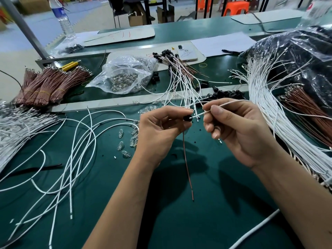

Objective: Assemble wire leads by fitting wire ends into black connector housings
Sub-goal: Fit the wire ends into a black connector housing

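Note:
My left hand (159,130) pinches a small black connector housing (188,118) between thumb and fingertips above the green mat. A thin brown wire (187,166) hangs down from that housing. My right hand (239,130) grips a white wire (224,104) close to its end, and the tip points into the housing's right side. Whether the tip is seated inside I cannot tell. The white wire arcs away to the right toward the big bundle.
Loose white wires (75,150) and small glass bulbs (125,141) lie at left. A pile of black housings (226,94), finished leads (179,72), a bag of bulbs (124,76), brown wire bundles (48,83) and a large white bundle (269,108) surround the mat (179,221).

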### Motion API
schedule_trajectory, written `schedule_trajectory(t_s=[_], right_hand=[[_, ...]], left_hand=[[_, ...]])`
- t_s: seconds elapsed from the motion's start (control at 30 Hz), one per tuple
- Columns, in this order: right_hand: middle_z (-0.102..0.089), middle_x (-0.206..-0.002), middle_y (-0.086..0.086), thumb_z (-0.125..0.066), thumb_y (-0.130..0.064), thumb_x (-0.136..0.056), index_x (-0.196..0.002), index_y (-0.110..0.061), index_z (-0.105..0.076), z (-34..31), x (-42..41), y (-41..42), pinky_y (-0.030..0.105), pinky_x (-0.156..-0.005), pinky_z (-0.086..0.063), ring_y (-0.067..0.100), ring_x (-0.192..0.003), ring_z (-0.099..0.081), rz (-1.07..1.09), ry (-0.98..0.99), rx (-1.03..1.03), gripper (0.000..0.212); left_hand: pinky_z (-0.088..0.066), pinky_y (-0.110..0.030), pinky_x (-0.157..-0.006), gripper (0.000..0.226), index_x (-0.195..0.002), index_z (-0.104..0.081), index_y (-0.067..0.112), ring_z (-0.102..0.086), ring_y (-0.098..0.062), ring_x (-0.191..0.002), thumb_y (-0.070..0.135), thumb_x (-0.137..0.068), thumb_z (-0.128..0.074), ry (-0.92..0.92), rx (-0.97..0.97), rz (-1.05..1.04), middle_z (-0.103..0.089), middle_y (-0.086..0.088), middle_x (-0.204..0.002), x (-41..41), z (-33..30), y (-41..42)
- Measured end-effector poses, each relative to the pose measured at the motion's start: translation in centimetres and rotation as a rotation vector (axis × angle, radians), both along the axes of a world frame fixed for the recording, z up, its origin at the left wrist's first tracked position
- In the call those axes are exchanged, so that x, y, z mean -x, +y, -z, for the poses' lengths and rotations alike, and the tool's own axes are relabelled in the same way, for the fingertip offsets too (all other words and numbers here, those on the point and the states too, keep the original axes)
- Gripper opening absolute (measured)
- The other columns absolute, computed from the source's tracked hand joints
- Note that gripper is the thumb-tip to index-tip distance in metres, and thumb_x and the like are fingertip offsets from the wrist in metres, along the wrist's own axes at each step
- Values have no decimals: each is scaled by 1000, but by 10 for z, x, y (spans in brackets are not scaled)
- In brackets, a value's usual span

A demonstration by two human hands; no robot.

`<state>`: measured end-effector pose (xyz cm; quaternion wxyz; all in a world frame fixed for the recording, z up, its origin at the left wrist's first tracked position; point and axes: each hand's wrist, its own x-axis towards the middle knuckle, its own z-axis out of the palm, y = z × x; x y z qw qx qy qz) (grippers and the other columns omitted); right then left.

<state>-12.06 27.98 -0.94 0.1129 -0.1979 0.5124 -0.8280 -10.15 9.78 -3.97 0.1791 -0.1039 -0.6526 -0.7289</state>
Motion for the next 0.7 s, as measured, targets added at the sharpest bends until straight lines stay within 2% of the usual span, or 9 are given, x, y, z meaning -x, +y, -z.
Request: schedule_trajectory(t_s=[0.3, 0.5, 0.7], right_hand=[[-70, -74, 13, -65, -8, -86, -88, -6, -80, 4, 1, -2, 19, -50, -53, 18, -60, -66, 43, -17, -26, 16], [-71, -77, 15, -68, -10, -86, -91, -5, -80, 6, 2, -3, 20, -52, -53, 19, -62, -67, 49, -21, -48, 14], [-74, -74, 14, -75, -7, -92, -89, -8, -77, 14, 4, -7, 27, -49, -55, 24, -60, -71, 333, 131, -245, 3]], left_hand=[[-57, -28, -84, 33, -96, -76, 5, -73, -20, -93, -21, -76, -73, -4, 25, 16, -77, -11, -95, 0, 0, 1], [-59, -38, -87, 25, -100, -75, -6, -74, -33, -93, -15, -77, -77, -16, 66, -16, -76, -20, -96, 1, 2, 1], [-57, -29, -84, 24, -98, -79, 6, -74, -18, -87, -7, -77, -81, 1, 150, -55, -78, -7, -92, 2, 3, 0]])
